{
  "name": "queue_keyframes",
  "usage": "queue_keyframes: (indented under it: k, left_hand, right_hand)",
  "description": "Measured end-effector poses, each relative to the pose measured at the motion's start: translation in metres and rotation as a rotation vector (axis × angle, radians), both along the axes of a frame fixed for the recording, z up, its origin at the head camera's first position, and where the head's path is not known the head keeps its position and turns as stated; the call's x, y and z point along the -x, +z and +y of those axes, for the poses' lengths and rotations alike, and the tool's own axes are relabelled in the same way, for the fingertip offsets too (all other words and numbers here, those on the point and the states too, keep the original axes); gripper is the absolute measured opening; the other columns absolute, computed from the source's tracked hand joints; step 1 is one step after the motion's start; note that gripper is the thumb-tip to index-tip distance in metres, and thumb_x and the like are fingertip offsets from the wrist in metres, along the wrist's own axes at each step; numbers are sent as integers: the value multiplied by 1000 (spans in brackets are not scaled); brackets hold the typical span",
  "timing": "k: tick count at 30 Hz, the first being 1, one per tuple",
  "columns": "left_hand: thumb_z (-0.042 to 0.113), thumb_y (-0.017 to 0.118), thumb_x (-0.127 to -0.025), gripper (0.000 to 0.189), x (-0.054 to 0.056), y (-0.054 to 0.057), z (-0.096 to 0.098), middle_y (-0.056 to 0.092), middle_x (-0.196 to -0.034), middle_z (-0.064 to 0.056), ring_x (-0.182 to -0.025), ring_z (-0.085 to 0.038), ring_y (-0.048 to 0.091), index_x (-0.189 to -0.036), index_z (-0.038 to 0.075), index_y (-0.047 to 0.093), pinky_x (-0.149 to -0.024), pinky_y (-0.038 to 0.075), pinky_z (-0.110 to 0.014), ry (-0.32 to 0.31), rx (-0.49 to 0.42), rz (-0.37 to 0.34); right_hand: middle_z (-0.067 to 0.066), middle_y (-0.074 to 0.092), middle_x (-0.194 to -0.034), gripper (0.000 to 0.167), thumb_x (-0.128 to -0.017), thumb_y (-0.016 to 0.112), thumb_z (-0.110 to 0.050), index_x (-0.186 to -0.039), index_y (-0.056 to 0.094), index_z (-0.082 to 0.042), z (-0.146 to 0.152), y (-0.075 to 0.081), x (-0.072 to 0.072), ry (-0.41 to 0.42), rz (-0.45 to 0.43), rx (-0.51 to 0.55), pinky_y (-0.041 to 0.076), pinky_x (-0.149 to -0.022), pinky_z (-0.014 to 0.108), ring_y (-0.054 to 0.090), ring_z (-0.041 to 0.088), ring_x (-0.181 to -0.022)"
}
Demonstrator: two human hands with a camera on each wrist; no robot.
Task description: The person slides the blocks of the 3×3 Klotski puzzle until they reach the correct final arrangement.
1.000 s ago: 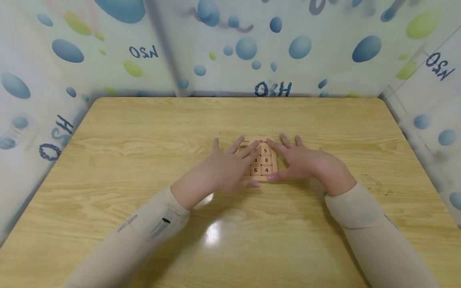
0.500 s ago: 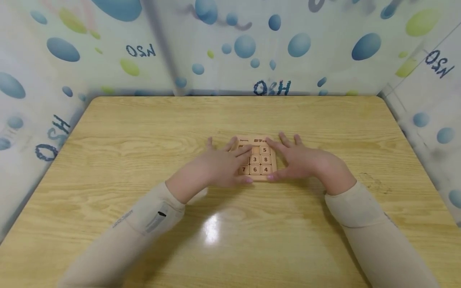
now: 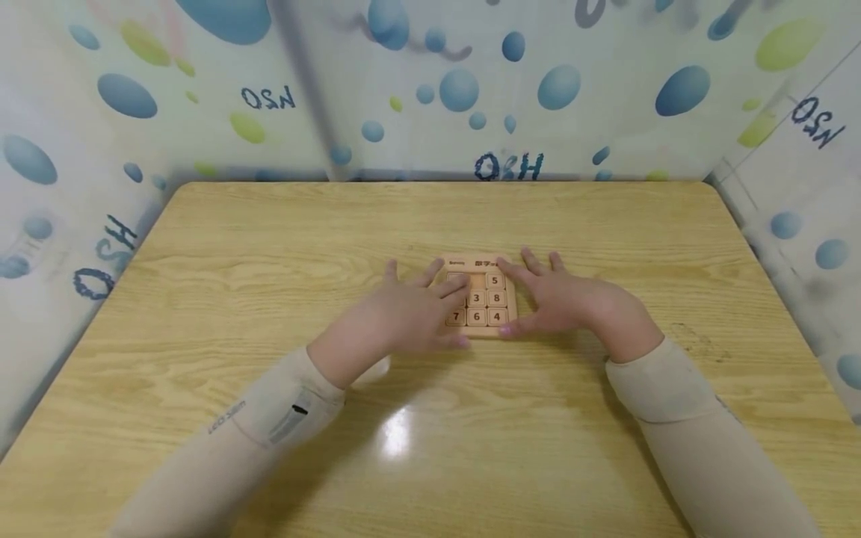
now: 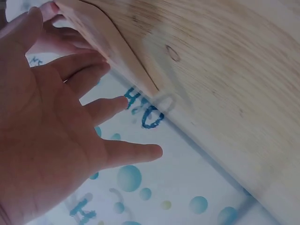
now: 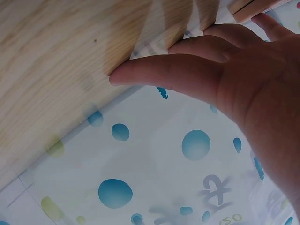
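A wooden number sliding puzzle lies flat on the table, its tiles showing 5, 3, 8, 7, 6 and 4. The slot at the top middle has no tile in it. My left hand reaches over the puzzle's left side with spread fingers, hiding part of the left column. Whether its fingertips press a tile cannot be told. At the puzzle's right edge, my right hand rests its straight index finger and thumb on the frame, other fingers extended past it. Each wrist view shows the puzzle's edge beside outstretched fingers.
A light wood-grain table spreads around the puzzle. Behind it and at both sides hangs a pale sheet with blue and green spots and lettering.
My left hand has drawn back leftward from the puzzle's middle, uncovering the top middle slot and the 7 tile. In the last half second it moves little. My right hand stays put.
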State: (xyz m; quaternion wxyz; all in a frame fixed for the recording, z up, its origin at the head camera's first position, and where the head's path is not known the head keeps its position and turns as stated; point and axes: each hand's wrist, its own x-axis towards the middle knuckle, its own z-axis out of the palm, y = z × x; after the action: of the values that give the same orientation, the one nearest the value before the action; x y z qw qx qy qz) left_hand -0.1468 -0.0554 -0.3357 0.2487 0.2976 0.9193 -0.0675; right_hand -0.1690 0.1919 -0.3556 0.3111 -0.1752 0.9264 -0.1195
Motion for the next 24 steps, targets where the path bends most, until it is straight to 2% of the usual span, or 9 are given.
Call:
queue_keyframes:
  k: [6, 13, 18, 24]
  left_hand:
    - [79, 39, -101, 87, -11, -1, 6, 7, -181, 12, -169, -27, -5, -172, 30, 23, -123, 7, -84, -42, -16, 0]
    - [78, 41, -101, 88, -16, -1, 7, 7, -181, 11, -169, -27, -6, -172, 29, 22, -123, 5, -84, -38, -8, 13]
    - [77, 42, -101, 88, -13, 0, 7, 7, -181, 11, -169, -28, -6, -171, 28, 23, -122, 4, -85, -29, -28, 4]
    - [76, 42, -102, 87, 0, -5, 8, 4, -181, 12, -169, -30, -6, -172, 30, 21, -121, 3, -86, -19, -34, -9]
  right_hand:
    - [20, -15, -179, 115, -91, 70, -73, -173, 0, -32, -1, -1, 1, 2, 0, -5, 12, -111, 92, -13, 62, -159]
    - [20, -15, -179, 115, -91, 69, -73, -173, -1, -33, -2, 0, 2, -3, -1, -10, 12, -112, 92, -14, 63, -158]
    - [20, -15, -179, 116, -90, 69, -74, -173, 0, -33, -3, 1, 3, -5, 0, -8, 12, -111, 92, -13, 63, -158]
    - [21, -15, -179, 116, -90, 70, -74, -173, 0, -32, -2, -1, 2, -6, -12, 1, 11, -112, 91, -14, 63, -158]
